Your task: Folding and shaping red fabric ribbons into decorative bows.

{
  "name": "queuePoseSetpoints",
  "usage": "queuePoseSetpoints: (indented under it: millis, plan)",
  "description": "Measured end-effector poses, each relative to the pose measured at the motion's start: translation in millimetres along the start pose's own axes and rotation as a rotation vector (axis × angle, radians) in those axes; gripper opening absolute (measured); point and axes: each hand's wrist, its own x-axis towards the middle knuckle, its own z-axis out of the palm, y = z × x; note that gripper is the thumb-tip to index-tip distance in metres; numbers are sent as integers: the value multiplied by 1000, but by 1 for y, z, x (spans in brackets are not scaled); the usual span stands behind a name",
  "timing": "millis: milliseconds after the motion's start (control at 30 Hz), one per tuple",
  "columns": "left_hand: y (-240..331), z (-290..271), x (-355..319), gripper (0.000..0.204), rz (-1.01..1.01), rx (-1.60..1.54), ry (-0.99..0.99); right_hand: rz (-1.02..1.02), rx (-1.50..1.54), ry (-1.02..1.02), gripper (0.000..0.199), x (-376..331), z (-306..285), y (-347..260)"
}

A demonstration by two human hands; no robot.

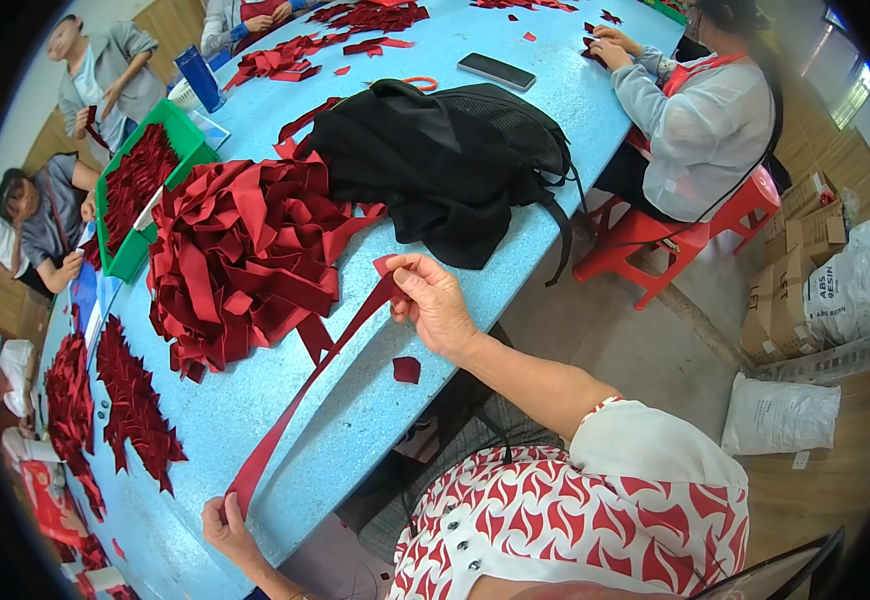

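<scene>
A long red fabric strip (300, 400) is stretched between my two hands over the near edge of the light-blue table (345, 455). My right hand (430, 305) pinches its upper end between thumb and fingers. Its lower end is gripped by my left hand (228, 528), close to the table's front edge. Just beyond the strip lies a large heap of loose red strips (245, 260). One small red fabric piece (406, 370) rests on the table below my right hand.
A black backpack (435, 160) sits behind the heap, with a phone (496, 71) farther back. A green crate (191, 143) of red pieces stands left. Red piles (135, 400) lie nearer. Several people sit around the table; red stools (645, 255), cartons (790, 290) and sacks (783, 415) are right.
</scene>
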Motion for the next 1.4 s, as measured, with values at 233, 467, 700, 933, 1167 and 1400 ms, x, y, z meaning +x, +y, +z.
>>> queuePoseSetpoints:
  millis: [233, 467, 700, 933, 1167, 1400]
  plan:
    - [-6, -3, 3, 12, -101, -10, 17, -34, -3, -163, 12, 1, -7, -2]
    - [8, -18, 12, 6, 69, 175, 252, 24, -38, -224, 12, -8, -4, -5]
    - [82, -41, 11, 13, 85, -178, 449, -23, -329, -281, 12, -8, -7, -1]
    - [99, -56, 16, 13, 143, -238, 456, -15, -430, -328, 11, -13, -3, -5]
    - [118, -45, 30, 13, 205, -358, 415, -23, -364, -353, 13, -13, -2, -4]
    - [143, -25, 49, 13, 266, -492, 363, -10, -362, -345, 12, -10, -3, -3]
